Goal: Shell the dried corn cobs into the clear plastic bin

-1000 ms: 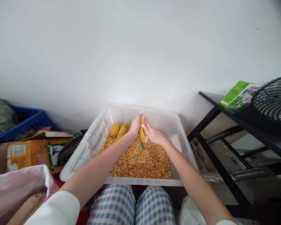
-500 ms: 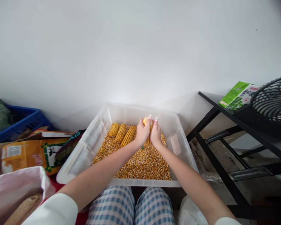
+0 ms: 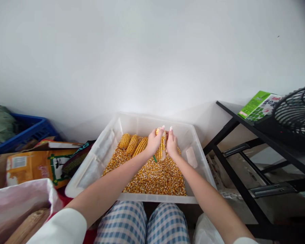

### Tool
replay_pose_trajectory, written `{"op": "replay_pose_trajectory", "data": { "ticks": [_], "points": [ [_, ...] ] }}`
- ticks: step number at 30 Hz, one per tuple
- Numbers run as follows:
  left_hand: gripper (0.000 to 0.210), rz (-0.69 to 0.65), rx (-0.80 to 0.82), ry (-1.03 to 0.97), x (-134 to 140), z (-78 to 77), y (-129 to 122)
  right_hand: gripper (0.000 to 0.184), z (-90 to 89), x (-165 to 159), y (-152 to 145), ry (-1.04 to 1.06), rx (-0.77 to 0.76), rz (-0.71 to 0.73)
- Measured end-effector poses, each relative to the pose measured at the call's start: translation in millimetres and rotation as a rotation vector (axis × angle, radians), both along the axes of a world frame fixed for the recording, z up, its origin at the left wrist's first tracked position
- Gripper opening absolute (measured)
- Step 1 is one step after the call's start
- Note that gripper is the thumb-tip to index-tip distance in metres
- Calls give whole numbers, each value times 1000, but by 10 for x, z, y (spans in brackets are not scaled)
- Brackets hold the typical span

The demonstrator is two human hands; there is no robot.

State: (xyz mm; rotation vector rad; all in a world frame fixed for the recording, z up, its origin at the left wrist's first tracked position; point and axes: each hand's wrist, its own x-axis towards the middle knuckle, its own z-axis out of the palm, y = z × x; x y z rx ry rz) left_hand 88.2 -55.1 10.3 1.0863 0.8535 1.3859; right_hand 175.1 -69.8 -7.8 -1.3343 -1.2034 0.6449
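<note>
An ear of dried corn (image 3: 160, 153) stands tilted between my two hands, over the loose kernels. A pale strip with few kernels runs along its right side. My left hand (image 3: 154, 141) wraps around its left side, thumb near the top end. From the right, my right hand (image 3: 171, 143) presses against the ear with its thumb raised. Something small and green (image 3: 155, 159) shows just below my left hand, its kind unclear. Loose corn kernels (image 3: 156, 179) fill the bottom of a translucent plastic bin (image 3: 91, 173). Three whole ears of corn (image 3: 132, 145) lie on the kernels left of my hands.
To the left are a blue crate (image 3: 35, 130), an orange package (image 3: 30, 167) and a white sack (image 3: 22, 193) holding bare cobs. A black metal shelf (image 3: 234, 149) on the right carries a green box (image 3: 259, 105) and a black fan (image 3: 297, 110). A white wall rises behind the bin.
My right hand has shifted slightly away from my left, and more of the ear's pale bare strip shows. The green piece is more visible. The view has moved a little.
</note>
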Motion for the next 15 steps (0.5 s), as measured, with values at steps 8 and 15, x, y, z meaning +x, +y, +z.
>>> {"op": "replay_pose_trajectory", "data": {
  "ticks": [8,15],
  "points": [
    [33,-20,-54,-183,-137,26,271,53,87,-131,4,97,-21,301],
    [32,31,17,-37,-174,26,272,41,77,-146,-25,162,-29,234]
  ]
}}
